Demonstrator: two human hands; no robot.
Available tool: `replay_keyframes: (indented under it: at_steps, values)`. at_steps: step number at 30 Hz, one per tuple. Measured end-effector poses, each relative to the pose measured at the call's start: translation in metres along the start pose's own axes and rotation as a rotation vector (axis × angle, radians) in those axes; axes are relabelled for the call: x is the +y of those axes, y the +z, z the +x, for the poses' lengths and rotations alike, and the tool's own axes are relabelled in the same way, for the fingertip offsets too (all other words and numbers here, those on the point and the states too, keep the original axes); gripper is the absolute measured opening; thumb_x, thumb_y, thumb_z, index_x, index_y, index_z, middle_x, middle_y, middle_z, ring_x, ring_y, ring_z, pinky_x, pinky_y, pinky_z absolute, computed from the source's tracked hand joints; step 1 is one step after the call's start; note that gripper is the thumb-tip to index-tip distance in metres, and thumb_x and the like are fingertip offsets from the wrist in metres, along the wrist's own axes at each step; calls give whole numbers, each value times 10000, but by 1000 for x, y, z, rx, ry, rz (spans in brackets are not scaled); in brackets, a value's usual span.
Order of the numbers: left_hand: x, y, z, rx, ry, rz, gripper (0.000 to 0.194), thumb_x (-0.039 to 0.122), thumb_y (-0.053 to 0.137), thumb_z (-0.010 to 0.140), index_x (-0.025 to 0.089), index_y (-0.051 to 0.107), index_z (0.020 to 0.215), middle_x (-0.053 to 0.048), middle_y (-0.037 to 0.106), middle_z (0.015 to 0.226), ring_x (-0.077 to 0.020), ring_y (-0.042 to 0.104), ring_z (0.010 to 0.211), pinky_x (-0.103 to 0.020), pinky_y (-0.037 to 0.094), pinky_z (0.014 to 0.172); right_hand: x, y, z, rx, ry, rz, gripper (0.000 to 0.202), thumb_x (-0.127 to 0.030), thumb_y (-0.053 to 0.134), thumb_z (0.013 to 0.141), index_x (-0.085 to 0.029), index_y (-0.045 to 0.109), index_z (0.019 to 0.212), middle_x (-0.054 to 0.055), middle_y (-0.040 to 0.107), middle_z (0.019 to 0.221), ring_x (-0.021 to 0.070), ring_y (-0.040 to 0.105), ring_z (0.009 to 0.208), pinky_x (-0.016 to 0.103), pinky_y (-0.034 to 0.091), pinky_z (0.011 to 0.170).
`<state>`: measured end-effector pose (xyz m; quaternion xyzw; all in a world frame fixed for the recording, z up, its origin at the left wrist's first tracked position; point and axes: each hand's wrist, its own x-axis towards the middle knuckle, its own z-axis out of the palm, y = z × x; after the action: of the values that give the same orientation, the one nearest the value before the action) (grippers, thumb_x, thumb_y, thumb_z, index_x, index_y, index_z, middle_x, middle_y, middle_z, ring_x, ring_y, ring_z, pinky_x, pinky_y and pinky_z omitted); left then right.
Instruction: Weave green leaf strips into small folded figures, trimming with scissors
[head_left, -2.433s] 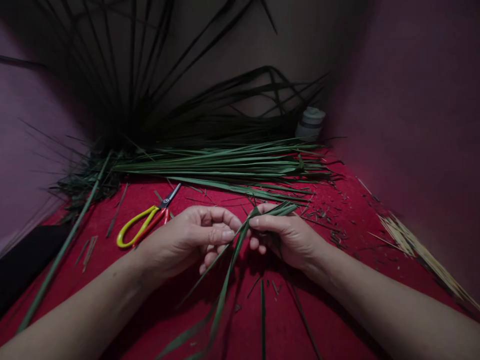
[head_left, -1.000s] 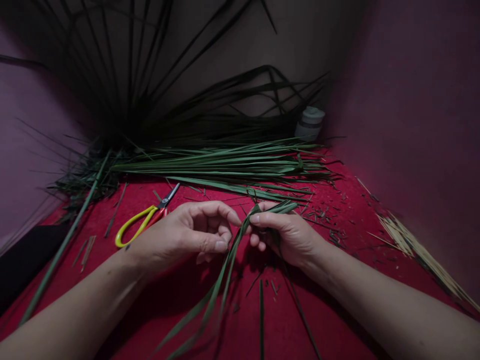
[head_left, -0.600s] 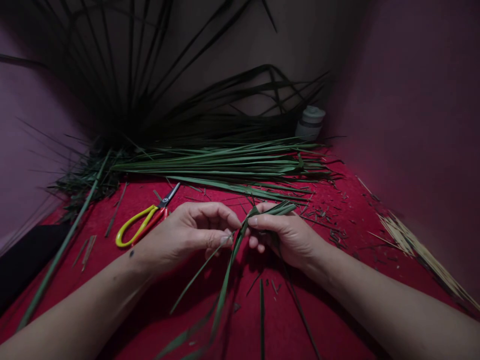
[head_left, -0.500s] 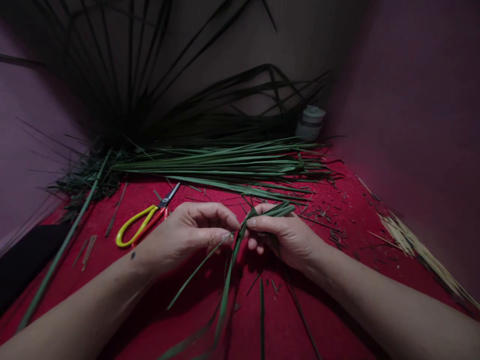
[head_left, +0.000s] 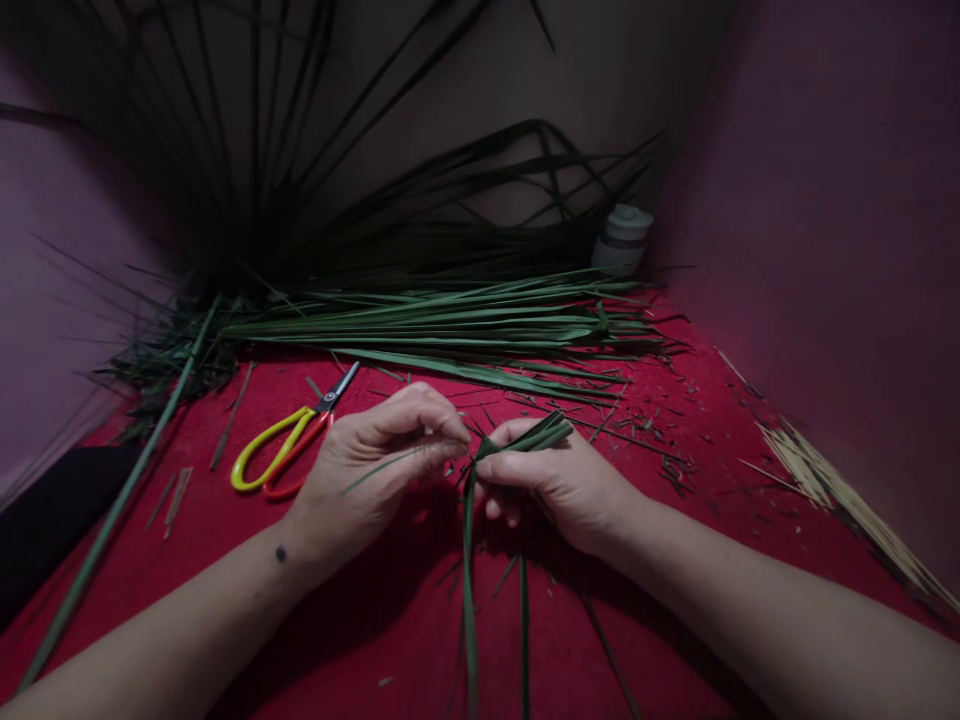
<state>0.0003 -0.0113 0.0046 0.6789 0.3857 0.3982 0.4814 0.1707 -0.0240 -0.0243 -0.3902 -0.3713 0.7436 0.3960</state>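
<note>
Between my hands is a small folded bundle of green leaf strips (head_left: 536, 434), its loose ends hanging toward me over the red cloth. My right hand (head_left: 544, 475) is closed on the bundle, thumb on top, with the folded ends sticking out to the right above it. Beside it my left hand (head_left: 401, 450) pinches a thin leaf strip (head_left: 382, 468) between thumb and fingertips; the strip trails back across the hand. Just left of my left hand lie scissors (head_left: 300, 435) with one yellow and one red handle, blades pointing away.
Long green leaves (head_left: 450, 330) lie across the back of the red cloth (head_left: 337, 640). A white-lidded container (head_left: 624, 238) stands behind them. Thin pale sticks (head_left: 832, 490) are at the right, a long green stalk (head_left: 124, 500) at the left. Leaf scraps (head_left: 675, 470) are scattered around.
My left hand has risen slightly, its pinched strip now lying across the hand. The right hand and bundle have shifted a little left, and the hanging strip now falls straighter.
</note>
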Motion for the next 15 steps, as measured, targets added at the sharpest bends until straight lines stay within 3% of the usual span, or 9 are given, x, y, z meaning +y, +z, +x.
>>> replay_keyframes:
  at_steps: [4, 15]
  values:
    - [1, 4, -1, 78, 79, 87, 104, 132, 638, 752, 231, 654, 725, 2, 488, 764, -135, 456, 769, -239, 374, 677, 0, 1, 0, -9, 1, -20, 116, -203, 652, 630, -144, 554, 648, -1, 598, 485, 89, 519, 388, 168, 376, 358]
    - [6, 7, -4, 160, 21, 169, 51, 204, 627, 762, 218, 647, 717, -16, 518, 798, -169, 451, 863, -258, 375, 756, 1, 1, 1, 34, -1, 58, 154, -212, 661, 619, -152, 536, 685, 8, 629, 571, 93, 548, 424, 171, 393, 370]
